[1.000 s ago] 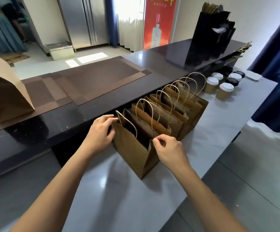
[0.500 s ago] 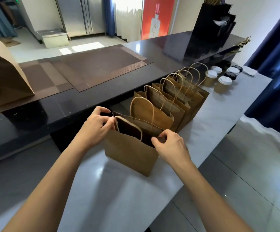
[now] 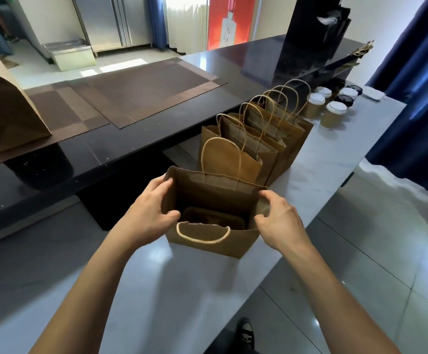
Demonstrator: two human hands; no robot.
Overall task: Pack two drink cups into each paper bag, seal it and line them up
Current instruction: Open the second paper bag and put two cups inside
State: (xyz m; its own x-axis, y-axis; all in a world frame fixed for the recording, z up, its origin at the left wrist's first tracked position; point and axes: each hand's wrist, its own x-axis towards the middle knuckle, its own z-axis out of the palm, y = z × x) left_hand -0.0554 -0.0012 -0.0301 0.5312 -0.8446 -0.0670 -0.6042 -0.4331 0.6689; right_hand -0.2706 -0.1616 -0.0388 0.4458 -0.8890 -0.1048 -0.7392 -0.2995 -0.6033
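A brown paper bag [image 3: 207, 241] stands open on the grey counter [image 3: 172, 297] in front of me, its near handle flopped over the front wall. My left hand [image 3: 149, 213] grips the bag's left edge and my right hand [image 3: 279, 221] grips its right edge, holding the mouth wide. A dark cardboard base shows inside; I see no cup in it. Behind it several more handled paper bags [image 3: 259, 139] stand in a row. Several lidded paper cups [image 3: 333, 116] stand past the row at the far right.
A raised black bar top [image 3: 80, 154] with brown placemats [image 3: 141, 90] runs along the left. A large brown bag [image 3: 5, 111] lies on it at far left, a tall black bag [image 3: 310, 39] stands at the back. The counter's right edge drops to a tiled floor.
I have pulled the nearest bag toward me, away from the row, and spread its mouth open. My view has tilted down over the bag.
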